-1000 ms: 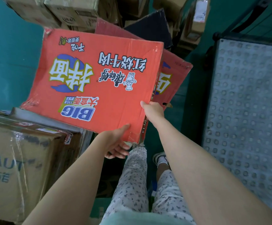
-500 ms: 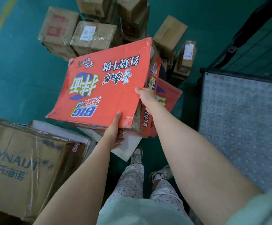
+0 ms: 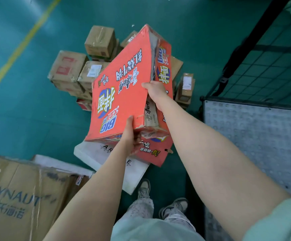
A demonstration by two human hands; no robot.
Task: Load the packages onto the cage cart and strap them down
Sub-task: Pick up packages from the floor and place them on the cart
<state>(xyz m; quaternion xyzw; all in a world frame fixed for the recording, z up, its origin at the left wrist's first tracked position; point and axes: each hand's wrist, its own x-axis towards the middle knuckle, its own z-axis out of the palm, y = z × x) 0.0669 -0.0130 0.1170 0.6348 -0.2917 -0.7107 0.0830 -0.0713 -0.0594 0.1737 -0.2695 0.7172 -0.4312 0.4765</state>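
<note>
At left the brown cardboard carton (image 3: 11, 197) printed "HYNAUT" and small taped brown parcels (image 3: 68, 68) lie on the green floor (image 3: 28, 110), so loading looks barely begun. The red cardboard box (image 3: 117, 87) marked "BIG" hangs tilted, left hand (image 3: 130, 134) pinching its near edge, right hand (image 3: 156, 92) curled round its side, beside the grey studded cart deck (image 3: 254, 140).

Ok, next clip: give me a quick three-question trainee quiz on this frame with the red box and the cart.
1. True or false: the red box already rests on the cart's grey platform.
2. Which hand holds the red box? A) left only B) right only C) both
3. What colour is the line painted on the green floor?
Key: 1 false, it is held left of the platform. 2 C, the left hand grips its near corner and the right hand its right edge. 3 yellow.
</note>
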